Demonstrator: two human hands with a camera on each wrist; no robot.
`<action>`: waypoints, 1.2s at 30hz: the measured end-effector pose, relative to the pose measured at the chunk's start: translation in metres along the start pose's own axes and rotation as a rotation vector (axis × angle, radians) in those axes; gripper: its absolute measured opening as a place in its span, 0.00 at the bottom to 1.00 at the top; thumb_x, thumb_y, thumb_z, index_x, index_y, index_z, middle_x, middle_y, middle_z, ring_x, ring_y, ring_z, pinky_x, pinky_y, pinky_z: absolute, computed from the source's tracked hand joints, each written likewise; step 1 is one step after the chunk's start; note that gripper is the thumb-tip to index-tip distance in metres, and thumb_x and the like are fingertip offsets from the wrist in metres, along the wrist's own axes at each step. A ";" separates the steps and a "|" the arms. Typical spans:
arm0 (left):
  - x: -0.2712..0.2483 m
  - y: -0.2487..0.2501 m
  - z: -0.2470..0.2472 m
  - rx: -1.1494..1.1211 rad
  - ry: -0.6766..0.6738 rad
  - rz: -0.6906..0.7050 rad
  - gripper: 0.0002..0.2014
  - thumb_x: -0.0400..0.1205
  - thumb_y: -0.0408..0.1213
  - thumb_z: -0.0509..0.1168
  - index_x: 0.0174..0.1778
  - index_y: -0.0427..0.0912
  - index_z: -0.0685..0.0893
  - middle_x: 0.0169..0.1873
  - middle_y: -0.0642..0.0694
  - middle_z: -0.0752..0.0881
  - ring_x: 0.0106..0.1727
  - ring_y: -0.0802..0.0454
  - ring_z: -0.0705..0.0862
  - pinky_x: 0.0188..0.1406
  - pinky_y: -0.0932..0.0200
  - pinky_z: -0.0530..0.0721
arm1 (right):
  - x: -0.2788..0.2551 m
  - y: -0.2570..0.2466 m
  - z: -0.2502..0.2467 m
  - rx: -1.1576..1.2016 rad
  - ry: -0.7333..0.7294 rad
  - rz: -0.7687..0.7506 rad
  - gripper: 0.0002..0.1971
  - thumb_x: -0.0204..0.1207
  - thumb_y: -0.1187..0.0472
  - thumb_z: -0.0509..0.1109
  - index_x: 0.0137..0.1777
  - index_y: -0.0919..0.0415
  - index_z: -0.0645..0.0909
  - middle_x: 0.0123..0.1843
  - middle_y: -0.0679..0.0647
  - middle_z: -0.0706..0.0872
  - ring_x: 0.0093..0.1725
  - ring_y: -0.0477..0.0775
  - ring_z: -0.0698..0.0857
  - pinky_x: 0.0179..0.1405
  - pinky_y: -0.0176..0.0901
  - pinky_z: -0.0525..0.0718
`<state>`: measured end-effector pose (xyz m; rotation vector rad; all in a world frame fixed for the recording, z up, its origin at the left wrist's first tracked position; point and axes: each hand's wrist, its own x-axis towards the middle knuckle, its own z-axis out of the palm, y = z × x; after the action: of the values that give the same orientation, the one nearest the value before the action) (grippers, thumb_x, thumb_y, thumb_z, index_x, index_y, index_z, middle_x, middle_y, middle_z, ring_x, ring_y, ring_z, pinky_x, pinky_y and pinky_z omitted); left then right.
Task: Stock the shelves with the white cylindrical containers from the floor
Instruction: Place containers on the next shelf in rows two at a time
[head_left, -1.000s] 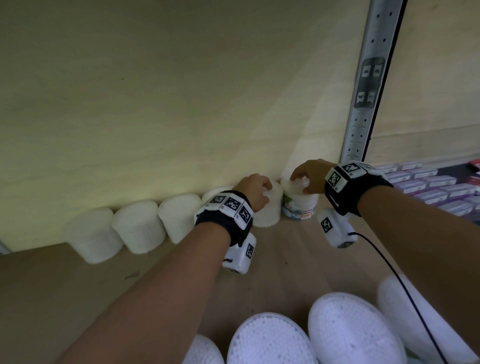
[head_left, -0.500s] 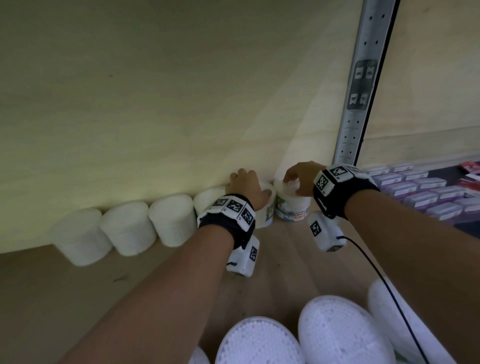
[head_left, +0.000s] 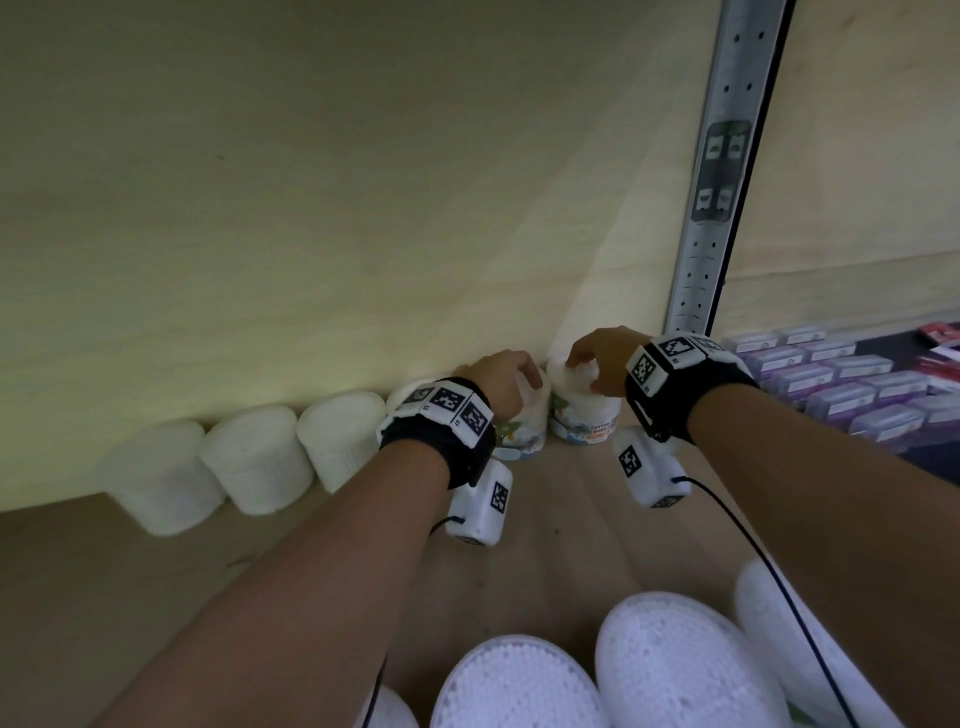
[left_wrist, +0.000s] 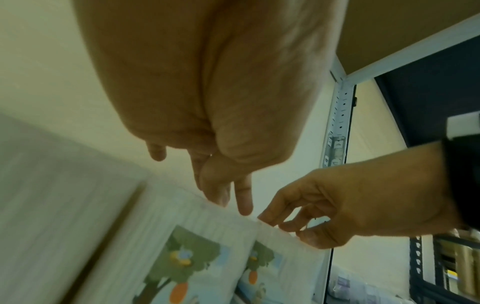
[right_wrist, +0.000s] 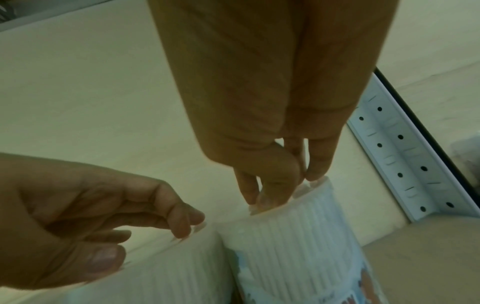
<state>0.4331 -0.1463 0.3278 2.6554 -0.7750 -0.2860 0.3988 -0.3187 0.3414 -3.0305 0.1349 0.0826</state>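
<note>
Two white ribbed cylindrical containers with cartoon labels stand side by side on the wooden shelf (head_left: 550, 519) against the back wall. My left hand (head_left: 511, 387) grips the left container (head_left: 524, 436) from above by its lid. My right hand (head_left: 584, 371) grips the right container (head_left: 584, 415) the same way. In the left wrist view my left hand (left_wrist: 228, 197) has its fingertips on the lid's rim (left_wrist: 182, 207). The right wrist view has my right hand (right_wrist: 275, 193) with fingertips and thumb bunched on the lid (right_wrist: 293, 197). Three more containers (head_left: 254, 452) line the wall to the left.
A grey perforated metal upright (head_left: 711, 218) stands just right of the right container. Beyond it, purple and white boxes (head_left: 841, 384) fill the neighbouring shelf. Several white containers (head_left: 675, 670) sit close below me, between my forearms. The back wall (head_left: 311, 208) is plain pale wood.
Both hands have moved the two containers a little further back, and these now stand against the wall. The row to the left has not moved.
</note>
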 end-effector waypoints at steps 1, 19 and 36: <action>-0.001 0.000 -0.001 -0.015 -0.011 0.005 0.21 0.78 0.24 0.55 0.59 0.54 0.78 0.72 0.45 0.75 0.67 0.41 0.78 0.65 0.46 0.80 | 0.000 0.001 0.000 0.002 0.000 0.002 0.25 0.78 0.68 0.66 0.75 0.56 0.74 0.77 0.57 0.74 0.75 0.59 0.75 0.73 0.45 0.72; -0.001 0.000 0.009 0.141 0.177 -0.042 0.21 0.82 0.48 0.64 0.66 0.40 0.76 0.68 0.40 0.73 0.70 0.40 0.71 0.69 0.42 0.73 | -0.003 0.001 -0.001 0.023 -0.012 0.018 0.26 0.77 0.68 0.68 0.75 0.54 0.74 0.77 0.55 0.74 0.75 0.59 0.75 0.71 0.46 0.75; -0.004 -0.006 0.003 0.091 0.140 0.000 0.20 0.79 0.44 0.68 0.67 0.43 0.78 0.68 0.41 0.75 0.71 0.41 0.74 0.70 0.43 0.75 | -0.007 0.001 -0.001 0.023 0.019 0.007 0.25 0.77 0.67 0.68 0.75 0.53 0.76 0.76 0.55 0.75 0.74 0.58 0.77 0.69 0.44 0.75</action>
<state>0.4318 -0.1403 0.3232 2.7252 -0.7603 -0.0648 0.3914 -0.3191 0.3431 -3.0089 0.1463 0.0520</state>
